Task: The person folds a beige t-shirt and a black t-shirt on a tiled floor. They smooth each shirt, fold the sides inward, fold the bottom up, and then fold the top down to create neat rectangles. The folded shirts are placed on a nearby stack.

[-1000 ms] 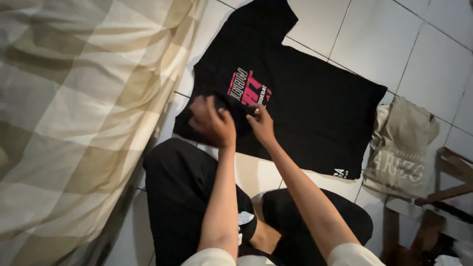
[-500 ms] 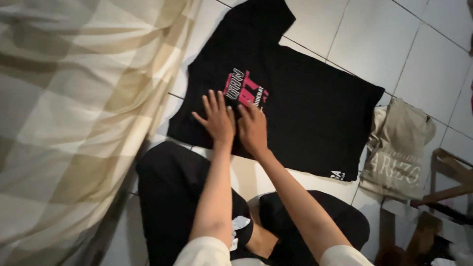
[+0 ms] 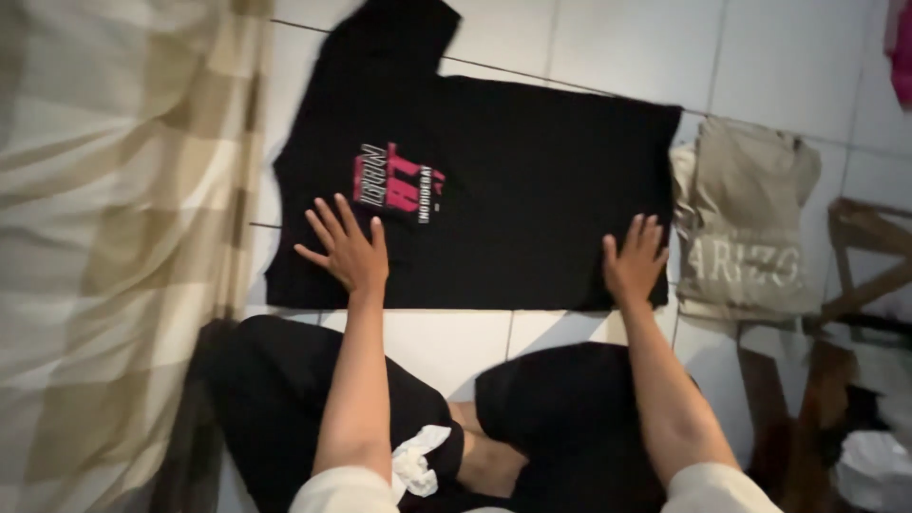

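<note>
My left hand (image 3: 350, 251) lies flat on the black T-shirt (image 3: 532, 190), palm down, all five fingers spread wide and gripping nothing; it sits just below the pink and white print (image 3: 399, 182) on the chest. My right hand (image 3: 635, 262) is flat too, fingers stretched out and only a little apart, pressing the shirt's lower right corner close to its hem. The two hands are well apart, each near one end of the near edge. The shirt is laid out on the white tiled floor (image 3: 788, 57) in front of my crossed legs in black trousers (image 3: 313, 399), one sleeve pointing away from me. Just beside its right edge, by my right hand, lies a folded beige garment (image 3: 750, 218). On my left hangs a beige checked bedsheet (image 3: 114, 237), and a wooden frame (image 3: 860, 247) stands at the far right
</note>
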